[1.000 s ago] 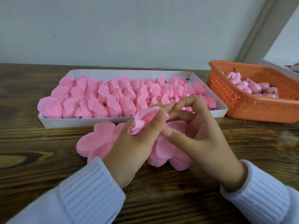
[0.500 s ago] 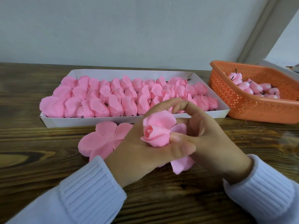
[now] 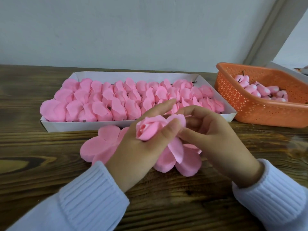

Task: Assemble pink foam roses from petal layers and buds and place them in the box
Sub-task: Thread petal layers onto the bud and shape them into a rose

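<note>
Over the middle of the table [image 3: 166, 197], just before the near-full box [image 3: 83, 126], a left hand [image 3: 141, 152] pinches a half-wrapped rose [image 3: 149, 130] while the right hand [image 3: 216, 135] curls its fingers on a loose petal [image 3: 177, 150], which likely needs pressing closed before boxing.

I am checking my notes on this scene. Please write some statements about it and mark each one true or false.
The left hand holds a rolled rose. True.
The orange basket is empty. False: it holds pink buds.
The white box holds rows of roses. True.
The box stands right of the basket. False: it stands left.
Flat petal layers lie on the table before the box. True.
</note>
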The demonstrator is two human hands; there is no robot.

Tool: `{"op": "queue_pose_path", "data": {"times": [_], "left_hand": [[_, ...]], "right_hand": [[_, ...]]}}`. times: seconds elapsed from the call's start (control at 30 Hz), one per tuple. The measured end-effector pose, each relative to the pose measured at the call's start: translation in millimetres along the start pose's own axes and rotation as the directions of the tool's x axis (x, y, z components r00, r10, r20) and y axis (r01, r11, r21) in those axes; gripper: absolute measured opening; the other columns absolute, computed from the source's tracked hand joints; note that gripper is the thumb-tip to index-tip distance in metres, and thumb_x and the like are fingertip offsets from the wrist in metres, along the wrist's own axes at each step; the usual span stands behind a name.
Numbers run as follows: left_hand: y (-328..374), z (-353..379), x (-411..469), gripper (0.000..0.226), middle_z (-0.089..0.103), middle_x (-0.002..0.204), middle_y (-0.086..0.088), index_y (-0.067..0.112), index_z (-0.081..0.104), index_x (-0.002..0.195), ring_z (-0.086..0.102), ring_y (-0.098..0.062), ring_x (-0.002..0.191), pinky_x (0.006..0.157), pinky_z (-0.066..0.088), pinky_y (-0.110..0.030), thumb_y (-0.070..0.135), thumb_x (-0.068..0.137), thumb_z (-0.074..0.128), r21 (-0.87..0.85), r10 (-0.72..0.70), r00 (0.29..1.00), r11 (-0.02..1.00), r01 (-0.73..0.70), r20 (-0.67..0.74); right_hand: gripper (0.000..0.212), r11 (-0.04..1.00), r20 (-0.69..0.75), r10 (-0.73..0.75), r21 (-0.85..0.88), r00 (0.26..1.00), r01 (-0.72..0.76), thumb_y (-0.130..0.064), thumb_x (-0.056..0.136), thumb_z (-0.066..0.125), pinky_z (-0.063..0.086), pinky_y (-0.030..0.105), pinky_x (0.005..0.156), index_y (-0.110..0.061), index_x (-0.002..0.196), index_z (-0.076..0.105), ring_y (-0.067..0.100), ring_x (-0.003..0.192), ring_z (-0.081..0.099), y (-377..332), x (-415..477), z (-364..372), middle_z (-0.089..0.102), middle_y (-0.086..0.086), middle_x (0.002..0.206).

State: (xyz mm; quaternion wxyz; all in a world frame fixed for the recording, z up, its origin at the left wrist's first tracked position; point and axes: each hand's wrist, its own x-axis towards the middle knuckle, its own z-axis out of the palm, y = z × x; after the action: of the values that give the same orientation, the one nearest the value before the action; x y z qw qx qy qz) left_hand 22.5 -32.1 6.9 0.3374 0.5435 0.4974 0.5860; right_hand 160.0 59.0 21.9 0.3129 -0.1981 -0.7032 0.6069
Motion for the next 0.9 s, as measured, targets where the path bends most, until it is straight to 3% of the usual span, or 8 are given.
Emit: {"op": "queue_pose_path", "data": {"times": [0.03, 0.07, 0.1, 0.17, 0.3, 0.4, 0.63, 0.9], "left_hand": [[0.0, 0.2, 0.5, 0.053, 0.061, 0.126, 0.023, 0.053, 0.050, 0.126, 0.020, -0.004, 0.102, 0.088, 0.044, -0.066, 0.064, 0.075, 0.055, -0.008, -0.021, 1.000, 1.000, 0.021, -0.013], [-0.7, 0.6, 0.7, 0.056, 0.060, 0.129, 0.021, 0.052, 0.049, 0.128, 0.055, 0.010, 0.091, 0.089, 0.045, -0.067, 0.064, 0.074, 0.058, -0.047, -0.037, 0.999, 0.998, 0.037, -0.016], [-2.9, 0.1, 1.1, 0.059, 0.060, 0.130, 0.017, 0.050, 0.049, 0.128, 0.059, 0.001, 0.108, 0.097, 0.045, -0.059, 0.062, 0.072, 0.062, -0.113, -0.052, 0.999, 0.992, 0.050, -0.015], [-5.5, 1.8, -0.3, 0.060, 0.063, 0.128, 0.009, 0.049, 0.053, 0.123, 0.056, -0.015, 0.123, 0.105, 0.040, -0.049, 0.063, 0.067, 0.069, -0.205, -0.089, 0.996, 0.975, 0.082, -0.027], [-9.1, 5.6, -3.3, 0.060, 0.065, 0.121, 0.018, 0.049, 0.063, 0.112, 0.058, -0.001, 0.116, 0.104, 0.043, -0.039, 0.074, 0.058, 0.061, -0.101, -0.087, 0.988, 0.992, 0.074, -0.131], [-1.0, 5.3, -2.1, 0.049, 0.059, 0.133, 0.001, 0.051, 0.068, 0.101, 0.054, -0.019, 0.125, 0.107, 0.037, -0.050, 0.075, 0.058, 0.069, -0.213, -0.053, 0.998, 0.975, 0.059, 0.034], [3.4, 5.5, -5.0, 0.010, 0.057, 0.057, -0.002, 0.051, 0.064, 0.086, 0.055, -0.025, 0.055, 0.054, 0.049, -0.029, 0.049, 0.080, 0.057, 0.017, 0.033, 0.988, 0.999, -0.036, 0.148], [-3.7, 5.2, -4.8, 0.023, 0.068, 0.067, -0.007, 0.041, 0.069, 0.087, 0.066, -0.021, 0.065, 0.058, 0.052, -0.024, 0.055, 0.079, 0.052, 0.038, 0.068, 0.997, 0.997, -0.069, 0.029]], "right_hand": [[0.024, 0.998, -0.029, -0.039, -0.052, 0.999, 0.038, -0.018, 0.076, 0.068, 0.057, 0.025, 0.067, -0.004, 0.095, 0.063, 0.019, 0.076, 0.069, 0.1, -0.6, 0.4, 0.073, 0.015, 0.085], [0.020, 0.991, -0.053, -0.085, -0.109, 0.995, 0.079, -0.016, 0.078, 0.068, 0.056, 0.023, 0.065, -0.003, 0.092, 0.064, 0.016, 0.074, 0.068, 0.0, -1.0, 1.7, 0.072, 0.015, 0.082], [0.014, 0.977, -0.075, -0.140, -0.171, 0.987, 0.125, -0.013, 0.080, 0.069, 0.054, 0.021, 0.063, -0.003, 0.089, 0.066, 0.013, 0.071, 0.067, 0.6, -1.8, 2.4, 0.072, 0.012, 0.080], [0.006, 0.928, -0.111, -0.265, -0.299, 0.958, 0.222, -0.005, 0.083, 0.071, 0.051, 0.018, 0.063, -0.008, 0.084, 0.067, 0.008, 0.069, 0.065, 2.8, -3.8, 2.5, 0.071, 0.001, 0.077], [0.013, 0.807, -0.123, -0.469, -0.462, 0.875, 0.368, -0.007, 0.081, 0.069, 0.045, 0.010, 0.062, -0.020, 0.081, 0.065, 0.004, 0.067, 0.063, 2.2, -8.0, 4.4, 0.068, -0.006, 0.078], [0.020, 0.744, -0.094, -0.543, -0.514, 0.834, 0.427, -0.009, 0.081, 0.071, 0.048, 0.013, 0.064, -0.026, 0.084, 0.062, 0.007, 0.068, 0.064, 0.7, -10.0, 6.3, 0.067, -0.007, 0.079], [0.011, 0.722, -0.104, -0.578, -0.529, 0.809, 0.447, -0.017, 0.082, 0.072, 0.046, 0.014, 0.059, -0.025, 0.083, 0.064, 0.005, 0.062, 0.060, 0.3, -13.0, 8.2, 0.066, -0.007, 0.075], [0.011, 0.758, -0.003, -0.576, -0.377, 0.818, 0.533, -0.010, 0.088, 0.061, 0.053, 0.025, 0.072, -0.017, 0.096, 0.065, 0.013, 0.081, 0.068, -0.5, -12.4, 7.2, 0.069, -0.004, 0.089]]}}
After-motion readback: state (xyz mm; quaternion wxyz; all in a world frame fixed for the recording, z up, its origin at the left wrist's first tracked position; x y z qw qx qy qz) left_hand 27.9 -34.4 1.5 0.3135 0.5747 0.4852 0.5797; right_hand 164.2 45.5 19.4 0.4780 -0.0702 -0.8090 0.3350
